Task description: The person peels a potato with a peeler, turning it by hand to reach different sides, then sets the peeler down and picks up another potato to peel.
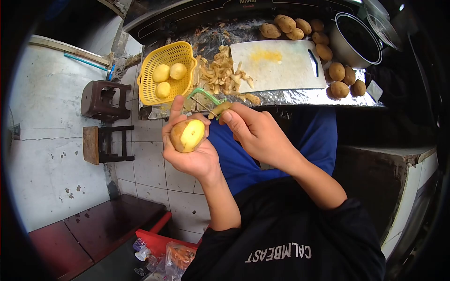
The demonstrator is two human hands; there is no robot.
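Note:
In my left hand (197,159) rests a partly peeled potato (188,136), its bare yellow flesh facing up and brown skin left on the side. My right hand (251,129) grips a green peeler (205,96), its blade close to the potato but apart from it. A strip of peel (219,110) hangs at the peeler, by my right fingertips. Beyond my hands, a heap of potato peelings (220,75) lies between a yellow basket (143,86) and a white cutting board (281,75). Inside the basket are three peeled potatoes (161,73).
Unpeeled potatoes (286,24) sit behind the board, and several more (340,89) lie to its right. At the back right stands a metal pot (351,42). Foil (300,97) covers the counter's front edge. Two stools (101,100) stand on the left.

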